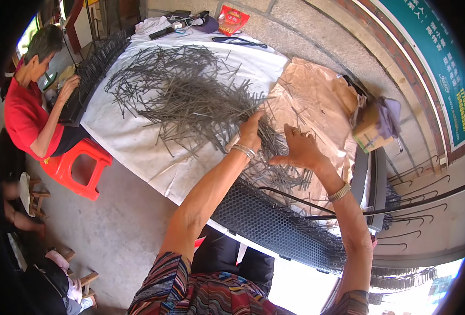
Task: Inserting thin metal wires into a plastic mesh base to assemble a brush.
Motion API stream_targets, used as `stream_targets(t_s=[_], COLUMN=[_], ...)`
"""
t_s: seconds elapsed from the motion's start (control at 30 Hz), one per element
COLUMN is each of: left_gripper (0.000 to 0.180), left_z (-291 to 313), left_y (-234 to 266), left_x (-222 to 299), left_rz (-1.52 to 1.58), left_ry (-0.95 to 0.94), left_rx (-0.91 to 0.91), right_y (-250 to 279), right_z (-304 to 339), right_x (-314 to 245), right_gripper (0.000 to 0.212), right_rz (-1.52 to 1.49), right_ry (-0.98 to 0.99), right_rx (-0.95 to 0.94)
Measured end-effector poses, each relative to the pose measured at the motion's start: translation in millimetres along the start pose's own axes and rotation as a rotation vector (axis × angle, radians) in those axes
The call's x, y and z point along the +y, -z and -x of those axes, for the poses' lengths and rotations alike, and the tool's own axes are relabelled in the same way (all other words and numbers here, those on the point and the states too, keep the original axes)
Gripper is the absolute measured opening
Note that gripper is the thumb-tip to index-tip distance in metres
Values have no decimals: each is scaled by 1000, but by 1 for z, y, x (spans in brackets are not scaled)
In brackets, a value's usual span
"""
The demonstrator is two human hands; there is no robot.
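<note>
A loose heap of thin dark rods (190,100) lies across the table, tangled and pointing many ways. At its right end my left hand (250,132) touches the rods. One digit stretches forward, but the other fingers are largely hidden, so whether they grip any rods is unclear. Just to the right, my right hand (302,149) hovers over brown paper beside the rods, its fingers and thumb spread with nothing held. Below both hands, along the table's near edge, sits a black honeycomb-holed tray (274,223). Some rods lie between the hands and that tray.
White sheeting (133,144) and creased brown paper (316,97) cover the table. A thin black bar (300,201) crosses above the tray. To the right are a cardboard box (371,128) and hooked wires (421,194). Left, a person in red (30,115) sits on a red stool (83,163).
</note>
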State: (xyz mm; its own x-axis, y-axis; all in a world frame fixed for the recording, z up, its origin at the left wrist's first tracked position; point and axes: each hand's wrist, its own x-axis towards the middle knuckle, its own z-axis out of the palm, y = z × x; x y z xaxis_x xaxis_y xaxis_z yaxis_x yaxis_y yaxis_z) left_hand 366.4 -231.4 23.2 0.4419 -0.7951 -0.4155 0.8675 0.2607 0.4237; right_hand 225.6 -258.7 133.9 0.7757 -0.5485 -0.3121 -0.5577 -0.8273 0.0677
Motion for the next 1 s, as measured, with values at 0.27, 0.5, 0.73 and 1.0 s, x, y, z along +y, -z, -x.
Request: stream_targets(t_s=[0.27, 0.5, 0.73, 1.0], left_gripper=[23, 23, 23, 21], left_z=[-7, -4, -3, -8], left_y=[10, 20, 27, 40], left_x=[-9, -4, 2, -4], left_rz=[203, 209, 371, 313], left_ry=[-29, -63, -24, -74], left_rx=[-93, -212, -92, -27], right_y=[-1, 5, -19, -34], right_z=[-12, -15, -10, -28], right_x=[-3, -12, 17, 7], right_gripper=[105, 80, 62, 50], right_rz=[150, 22, -147, -136], right_ry=[158, 125, 145, 158], right_rx=[152, -25, 63, 49])
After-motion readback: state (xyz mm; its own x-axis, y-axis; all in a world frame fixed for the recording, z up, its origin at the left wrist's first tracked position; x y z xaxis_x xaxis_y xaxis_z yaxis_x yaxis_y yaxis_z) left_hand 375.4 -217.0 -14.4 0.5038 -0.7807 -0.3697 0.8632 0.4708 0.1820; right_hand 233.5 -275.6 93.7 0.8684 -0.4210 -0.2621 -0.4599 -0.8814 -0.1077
